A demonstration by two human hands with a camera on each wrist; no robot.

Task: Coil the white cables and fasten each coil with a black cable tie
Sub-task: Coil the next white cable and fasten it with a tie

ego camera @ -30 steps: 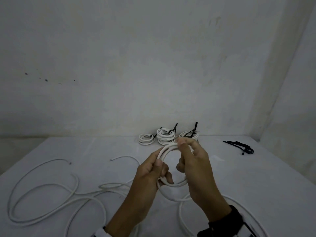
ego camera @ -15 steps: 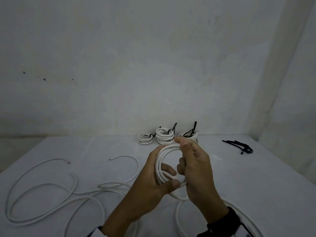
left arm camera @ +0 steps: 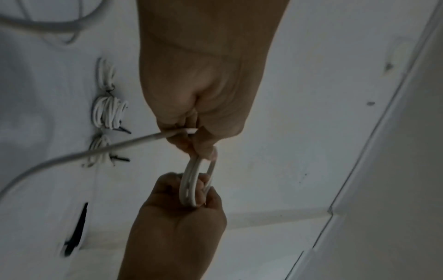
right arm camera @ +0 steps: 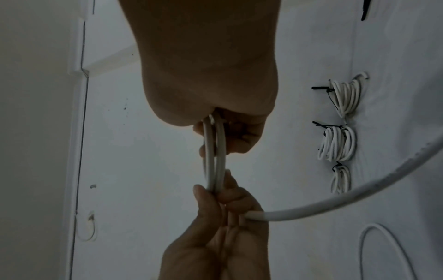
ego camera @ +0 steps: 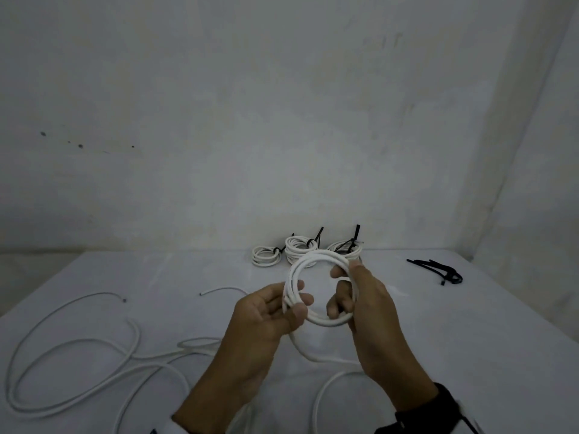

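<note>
Since a moment ago, the left hand (ego camera: 266, 311) has slid to the white coil's (ego camera: 316, 261) 9 o'clock side, thumb and fingers pinching it; the right hand (ego camera: 363, 296) grips 3 o'clock. Three tied coils (ego camera: 294, 249) sit at 12 o'clock, loose cable ties (ego camera: 438, 270) at 2 o'clock.

loose cable (ego camera: 78, 364) left, tied coils (ego camera: 300, 250) behind

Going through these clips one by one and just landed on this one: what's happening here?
A person is winding a white cable into a coil above a white table. The left hand pinches one side of the coil and the right hand grips the other, with the unwound tail trailing down to the table. Three finished coils with black ties sit by the wall; spare black cable ties and another loose cable wait.
</note>
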